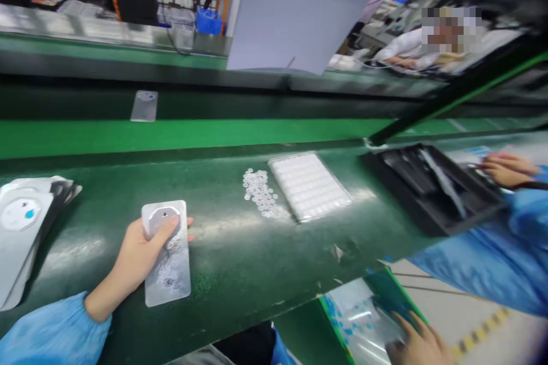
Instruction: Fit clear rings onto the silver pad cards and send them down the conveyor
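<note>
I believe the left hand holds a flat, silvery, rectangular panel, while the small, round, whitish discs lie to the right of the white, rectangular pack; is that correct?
Not quite: the head view shows the small, round, whitish discs lying to the left of the white, rectangular pack. The left hand does hold the flat, silvery, rectangular panel.

No readable text from where I stand. Hanging paper sheet (295,20), beyond and right of the left hand's (141,248) grip: faint print, illegible.
</note>
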A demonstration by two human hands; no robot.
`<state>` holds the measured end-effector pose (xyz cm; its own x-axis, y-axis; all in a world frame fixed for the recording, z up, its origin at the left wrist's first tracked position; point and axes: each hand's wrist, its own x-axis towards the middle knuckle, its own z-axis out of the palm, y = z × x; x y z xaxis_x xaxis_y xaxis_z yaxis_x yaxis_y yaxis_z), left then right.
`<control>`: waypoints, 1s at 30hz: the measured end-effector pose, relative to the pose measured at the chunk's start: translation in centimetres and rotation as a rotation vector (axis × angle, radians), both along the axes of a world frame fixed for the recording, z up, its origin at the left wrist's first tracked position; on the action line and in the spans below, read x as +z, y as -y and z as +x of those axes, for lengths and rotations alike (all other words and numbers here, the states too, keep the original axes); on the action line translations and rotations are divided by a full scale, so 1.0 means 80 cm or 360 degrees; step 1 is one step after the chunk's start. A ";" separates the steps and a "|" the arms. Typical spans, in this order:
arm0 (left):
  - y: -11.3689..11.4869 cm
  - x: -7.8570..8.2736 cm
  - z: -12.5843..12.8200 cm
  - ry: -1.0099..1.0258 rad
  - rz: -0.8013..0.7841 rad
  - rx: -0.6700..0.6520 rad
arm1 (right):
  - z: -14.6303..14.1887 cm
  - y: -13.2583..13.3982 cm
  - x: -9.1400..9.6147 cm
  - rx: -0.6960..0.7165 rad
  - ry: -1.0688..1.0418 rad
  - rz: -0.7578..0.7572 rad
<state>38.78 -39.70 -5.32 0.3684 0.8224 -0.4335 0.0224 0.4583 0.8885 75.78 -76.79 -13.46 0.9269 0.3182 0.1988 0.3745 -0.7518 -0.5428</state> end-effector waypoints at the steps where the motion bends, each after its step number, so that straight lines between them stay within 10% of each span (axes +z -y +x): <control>1: 0.000 0.000 0.000 -0.0033 0.0027 0.0008 | -0.007 -0.007 -0.001 -0.0027 0.0165 -0.0073; 7: 0.020 0.002 0.028 -0.0022 -0.0009 0.0050 | -0.118 -0.141 0.041 0.0669 0.0353 0.0597; 11: 0.060 0.007 0.071 0.0160 -0.0080 -0.0050 | -0.219 -0.231 0.083 0.1350 -0.0475 0.0802; 14: 0.079 0.008 0.091 0.0281 -0.0040 -0.0137 | -0.246 -0.249 0.091 0.1413 -0.0945 0.0852; 24: 0.057 -0.015 0.085 0.0266 0.0252 -0.0487 | -0.055 -0.087 0.052 0.0034 -0.0390 0.0903; 30: 0.044 -0.031 0.083 0.0178 0.0261 -0.0601 | 0.098 -0.094 0.085 -0.0260 0.0045 0.0729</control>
